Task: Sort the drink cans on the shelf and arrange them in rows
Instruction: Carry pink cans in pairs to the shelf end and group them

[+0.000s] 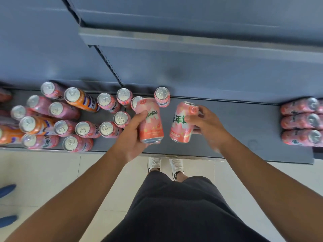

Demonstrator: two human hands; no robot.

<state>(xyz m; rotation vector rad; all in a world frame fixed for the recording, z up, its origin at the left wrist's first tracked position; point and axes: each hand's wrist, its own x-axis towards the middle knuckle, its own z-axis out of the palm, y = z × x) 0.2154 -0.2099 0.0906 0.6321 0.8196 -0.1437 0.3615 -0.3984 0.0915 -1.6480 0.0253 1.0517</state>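
Note:
My left hand (132,135) grips a pink Mirinda can (151,123) lifted above the grey shelf (236,123). Beside it my right hand (208,124) grips a second pink can (182,123), tilted, its top toward the back. On the left of the shelf stands a loose cluster of upright cans, mostly pink (106,129), with orange cans (82,99) mixed in. One pink can (162,96) stands alone near the back wall. At the far right a row of three pink cans (300,122) stands lined up front to back.
An upper shelf edge (192,41) overhangs the back wall. The shelf front edge (192,155) runs just above my white shoes (166,165) on the pale tiled floor. Blue shoes (7,190) of another person show at the left edge.

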